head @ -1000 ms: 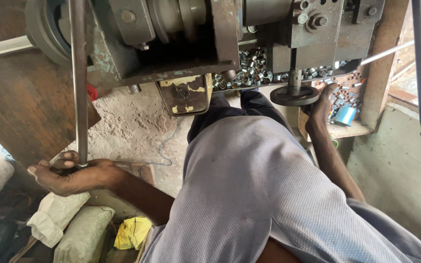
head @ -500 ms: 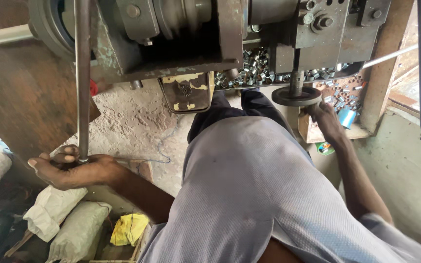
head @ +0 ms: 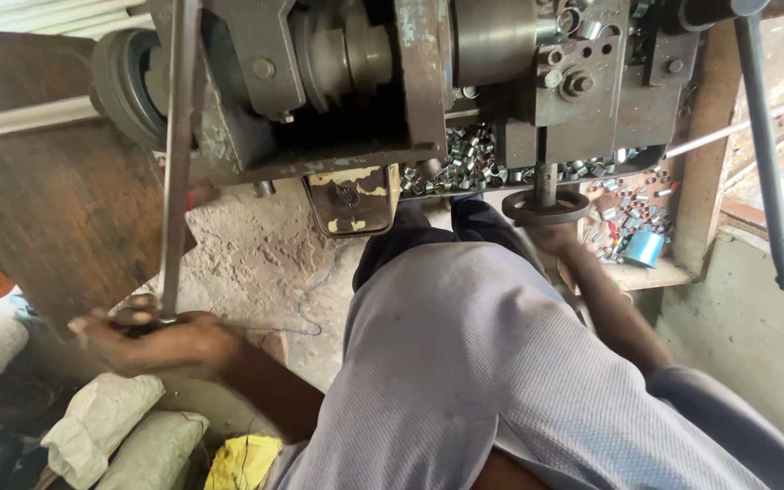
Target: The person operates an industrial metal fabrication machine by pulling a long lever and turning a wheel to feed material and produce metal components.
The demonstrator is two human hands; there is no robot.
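My left hand (head: 151, 343) grips the lower end of a long metal lever bar (head: 177, 154) that runs up to an old grey-green machine (head: 365, 82). My right hand (head: 563, 240) reaches up under a small round handwheel (head: 546, 205) on the machine's right side and holds its rim. My lap, in grey cloth (head: 492, 363), fills the middle of the view. Behind the handwheel a tray holds many small shiny metal rings (head: 465, 154).
A rusty steel plate (head: 56, 218) leans at the left. White and green sacks (head: 111, 426) and a yellow rag (head: 242, 458) lie at lower left. A second long lever (head: 764, 154) hangs at the right. A blue tape roll (head: 643, 247) lies among loose parts on a ledge.
The view has shifted down and right, so the machine sits lower in frame. My left hand stays on the lever bar; my right hand stays at the handwheel.
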